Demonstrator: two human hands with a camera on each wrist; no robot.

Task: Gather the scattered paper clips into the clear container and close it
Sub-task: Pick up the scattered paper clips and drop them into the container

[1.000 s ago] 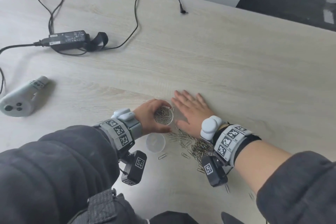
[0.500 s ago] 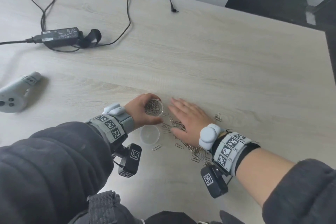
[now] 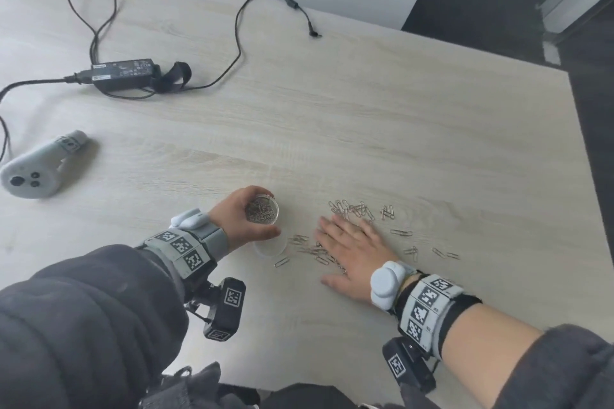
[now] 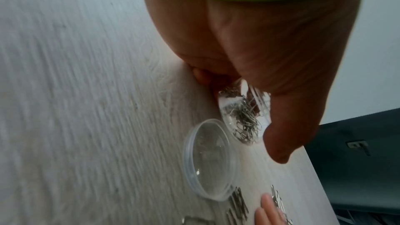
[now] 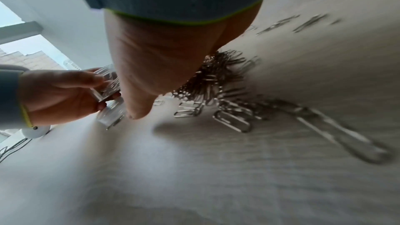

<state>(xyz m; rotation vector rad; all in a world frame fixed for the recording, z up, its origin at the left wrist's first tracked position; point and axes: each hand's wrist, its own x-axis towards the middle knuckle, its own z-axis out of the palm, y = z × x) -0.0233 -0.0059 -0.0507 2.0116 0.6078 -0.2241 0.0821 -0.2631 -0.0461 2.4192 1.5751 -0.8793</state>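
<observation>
Right hand (image 3: 352, 254) has slid back, flat and spread on paper clips (image 3: 357, 209); left hand (image 3: 241, 221) grips clear container (image 3: 262, 210); sweep slowly, palm low, toward its rim.

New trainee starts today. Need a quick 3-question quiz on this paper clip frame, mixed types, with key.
1. True or false: the lid is on the container.
2. Multiple choice: what is the right hand doing?
A. pinching one clip
B. lying flat, fingers straight, on the loose clips
C. holding the lid
3. Short answer: which hand holds the container, and what is already in it?

Key:
1. False. The lid lies on the table beside the container.
2. B
3. The left hand; it already holds a heap of clips.
</observation>
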